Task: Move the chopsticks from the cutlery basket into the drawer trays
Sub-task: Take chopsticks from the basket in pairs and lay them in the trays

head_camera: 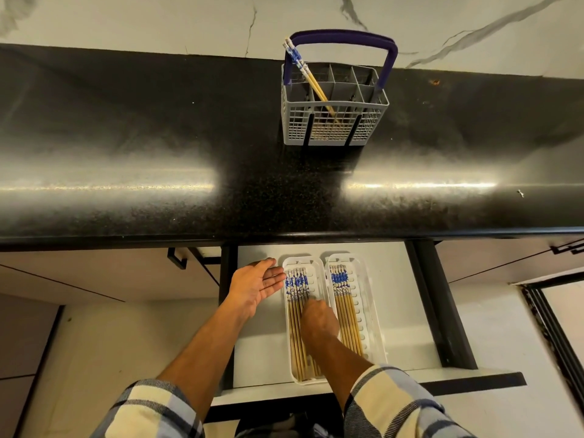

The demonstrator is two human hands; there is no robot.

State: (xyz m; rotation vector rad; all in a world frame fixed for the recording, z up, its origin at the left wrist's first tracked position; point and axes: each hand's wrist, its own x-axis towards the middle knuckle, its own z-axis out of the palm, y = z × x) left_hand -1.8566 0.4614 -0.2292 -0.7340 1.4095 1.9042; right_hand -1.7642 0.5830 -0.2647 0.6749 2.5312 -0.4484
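Chopsticks (302, 72) left in the cutlery basket (333, 121) on the table: one pair, light, stiff, slick. Pinch them together by the patterned tops. Your left hand (256, 287) is flat against the left tray (286, 327); right hand (319, 322) rests on its sticks, grip unclear.

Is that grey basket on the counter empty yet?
Not empty. The cutlery basket holds two chopsticks leaning in a compartment, blue-patterned ends sticking up past its rim.
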